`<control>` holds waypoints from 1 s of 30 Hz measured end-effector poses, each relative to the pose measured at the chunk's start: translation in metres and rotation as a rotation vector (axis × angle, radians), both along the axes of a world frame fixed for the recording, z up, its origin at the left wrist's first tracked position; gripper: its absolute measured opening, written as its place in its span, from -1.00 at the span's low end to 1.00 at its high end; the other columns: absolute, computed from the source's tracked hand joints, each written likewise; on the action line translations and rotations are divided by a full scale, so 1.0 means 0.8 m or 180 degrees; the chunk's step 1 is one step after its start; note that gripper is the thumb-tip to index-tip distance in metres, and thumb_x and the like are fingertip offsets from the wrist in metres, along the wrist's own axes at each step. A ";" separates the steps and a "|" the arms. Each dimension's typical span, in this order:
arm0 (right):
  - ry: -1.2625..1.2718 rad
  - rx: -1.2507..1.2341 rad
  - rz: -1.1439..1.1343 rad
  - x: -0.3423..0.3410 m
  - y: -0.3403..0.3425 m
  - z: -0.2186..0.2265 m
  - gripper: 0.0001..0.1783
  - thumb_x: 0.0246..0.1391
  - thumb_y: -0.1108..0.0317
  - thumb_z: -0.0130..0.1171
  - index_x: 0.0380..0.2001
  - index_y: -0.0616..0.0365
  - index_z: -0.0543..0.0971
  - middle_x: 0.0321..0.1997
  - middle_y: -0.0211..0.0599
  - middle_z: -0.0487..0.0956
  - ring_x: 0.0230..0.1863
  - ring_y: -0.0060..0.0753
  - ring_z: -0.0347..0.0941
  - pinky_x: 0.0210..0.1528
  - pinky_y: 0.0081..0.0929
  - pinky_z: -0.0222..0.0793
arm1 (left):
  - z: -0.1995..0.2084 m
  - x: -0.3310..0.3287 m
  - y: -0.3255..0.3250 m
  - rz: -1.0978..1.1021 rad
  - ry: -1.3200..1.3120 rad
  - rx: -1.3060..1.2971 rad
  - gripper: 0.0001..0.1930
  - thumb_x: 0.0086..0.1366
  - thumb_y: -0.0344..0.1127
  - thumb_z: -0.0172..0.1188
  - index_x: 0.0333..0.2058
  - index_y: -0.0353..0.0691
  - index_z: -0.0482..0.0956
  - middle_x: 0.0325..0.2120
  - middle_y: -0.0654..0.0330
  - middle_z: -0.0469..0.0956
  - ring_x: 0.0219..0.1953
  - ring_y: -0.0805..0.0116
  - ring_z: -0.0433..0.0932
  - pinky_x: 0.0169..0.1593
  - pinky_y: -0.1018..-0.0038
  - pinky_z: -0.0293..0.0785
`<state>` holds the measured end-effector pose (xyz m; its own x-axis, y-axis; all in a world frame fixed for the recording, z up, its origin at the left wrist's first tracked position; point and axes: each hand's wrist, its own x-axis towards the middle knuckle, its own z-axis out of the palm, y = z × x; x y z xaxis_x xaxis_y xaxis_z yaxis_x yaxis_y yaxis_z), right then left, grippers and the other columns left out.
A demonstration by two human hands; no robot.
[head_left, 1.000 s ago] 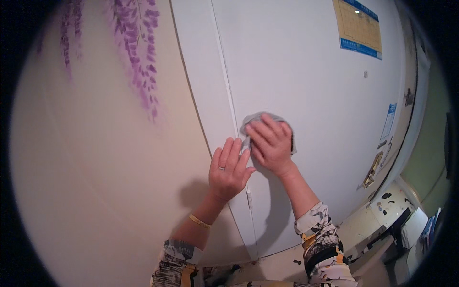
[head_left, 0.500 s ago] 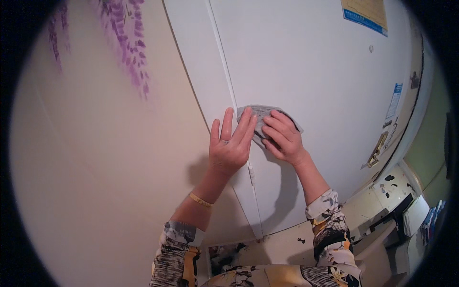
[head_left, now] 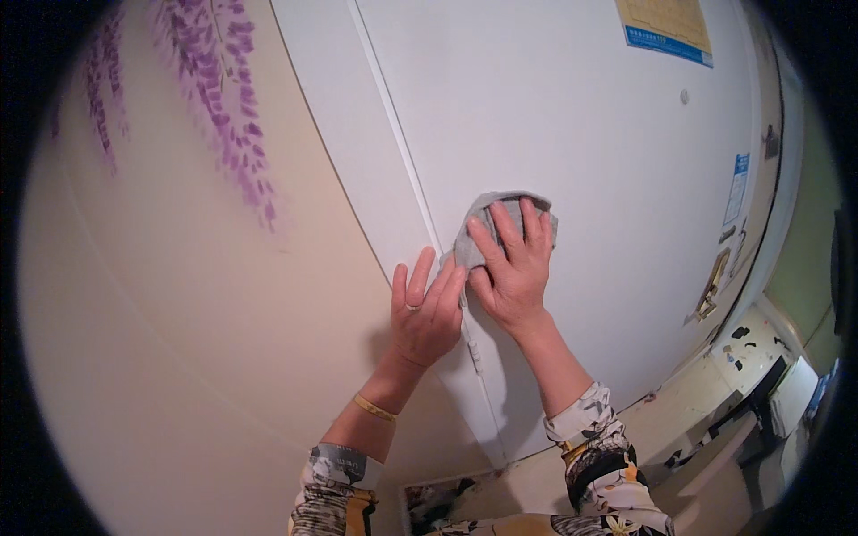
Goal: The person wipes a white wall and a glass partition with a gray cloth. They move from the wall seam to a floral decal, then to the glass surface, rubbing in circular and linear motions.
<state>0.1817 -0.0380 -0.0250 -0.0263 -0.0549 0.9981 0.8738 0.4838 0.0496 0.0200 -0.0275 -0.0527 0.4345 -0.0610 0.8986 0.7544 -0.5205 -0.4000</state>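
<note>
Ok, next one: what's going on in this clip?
A person has both bare hands up at a white door. The right hand is spread over a grey cloth against the door's face. The left hand has its fingertips at the cloth's lower left edge, by the hinge-side seam, just above a hinge. To the left is a beige wall with painted purple flowers.

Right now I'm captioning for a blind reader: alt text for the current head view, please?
A person's right hand lies spread on a grey cloth against a white door, with the left hand at the cloth's lower-left edge. To the left, purple painted flowers hang down a cream wall.
</note>
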 end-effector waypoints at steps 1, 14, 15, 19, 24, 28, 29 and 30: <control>-0.0001 0.0006 0.0011 -0.003 -0.004 0.003 -0.47 -0.16 0.35 0.21 0.01 -0.14 0.63 0.28 -0.25 0.42 0.34 0.19 0.18 0.32 0.37 -0.04 | -0.001 -0.001 0.000 -0.0153 -0.0051 -0.0034 -0.66 0.24 -0.40 0.07 0.01 -0.12 0.50 0.12 0.16 0.48 0.28 0.04 0.32 0.37 0.02 0.03; -0.0361 -0.0722 0.0840 0.031 -0.020 -0.066 -0.47 -0.18 0.27 0.20 -0.01 -0.01 0.62 0.22 -0.26 0.50 0.38 0.10 0.22 0.43 0.22 -0.15 | -0.004 -0.009 0.006 -0.0828 -0.0044 -0.0031 -0.72 0.27 -0.44 0.00 -0.04 -0.16 0.46 0.06 0.06 0.45 0.17 -0.01 0.38 0.30 -0.06 0.10; -0.0118 -0.0554 0.0801 0.014 -0.015 -0.063 -0.46 -0.11 0.23 0.24 0.04 0.01 0.57 0.22 -0.24 0.48 0.37 0.09 0.23 0.41 0.26 -0.14 | -0.004 -0.010 0.007 -0.0802 -0.0054 -0.0030 -0.74 0.29 -0.41 0.00 -0.04 -0.17 0.47 0.06 0.06 0.45 0.16 -0.01 0.38 0.31 -0.05 0.10; -0.0357 -0.0046 0.0193 -0.001 0.020 -0.064 -0.51 -0.04 0.24 0.28 0.02 0.03 0.57 0.16 -0.30 0.46 0.33 -0.01 0.28 0.38 0.24 -0.03 | 0.004 0.007 0.007 -0.0778 -0.0130 0.0037 -0.76 0.37 -0.32 0.01 -0.03 -0.19 0.48 0.05 0.05 0.47 0.17 0.00 0.40 0.31 -0.02 0.10; -0.0718 0.0003 0.0404 0.027 0.018 -0.043 -0.59 -0.06 0.36 0.22 -0.05 0.00 0.60 0.22 -0.30 0.45 0.35 -0.04 0.27 0.39 0.18 0.03 | 0.007 0.010 0.006 -0.0667 -0.0139 0.0060 -0.74 0.33 -0.34 0.11 -0.02 -0.19 0.48 0.05 0.08 0.46 0.17 0.02 0.40 0.32 -0.01 0.09; -0.0291 0.0026 0.0135 0.086 0.021 -0.035 -0.51 -0.12 0.52 0.09 -0.02 0.09 0.58 0.26 -0.22 0.43 0.38 0.06 0.23 0.41 0.19 -0.01 | 0.000 0.005 0.005 -0.0527 -0.0116 -0.0036 -0.75 0.28 -0.35 0.15 -0.06 -0.18 0.50 0.06 0.11 0.46 0.17 0.04 0.39 0.32 -0.01 0.09; -0.0003 0.0030 0.0080 0.095 0.021 -0.038 -0.49 -0.12 0.53 0.07 0.01 0.12 0.57 0.26 -0.19 0.43 0.38 0.10 0.22 0.41 0.20 -0.03 | 0.000 0.003 0.004 -0.0514 -0.0116 -0.0031 -0.75 0.28 -0.35 0.15 -0.06 -0.18 0.50 0.06 0.11 0.47 0.18 0.04 0.39 0.32 -0.01 0.09; 0.0272 0.0053 -0.0035 0.108 0.020 -0.037 -0.46 -0.13 0.54 0.05 0.03 0.14 0.56 0.26 -0.16 0.43 0.39 0.13 0.21 0.42 0.22 -0.04 | 0.002 0.007 0.006 -0.0561 -0.0126 -0.0006 -0.75 0.27 -0.35 0.16 -0.07 -0.18 0.50 0.06 0.12 0.47 0.18 0.05 0.38 0.32 -0.02 0.08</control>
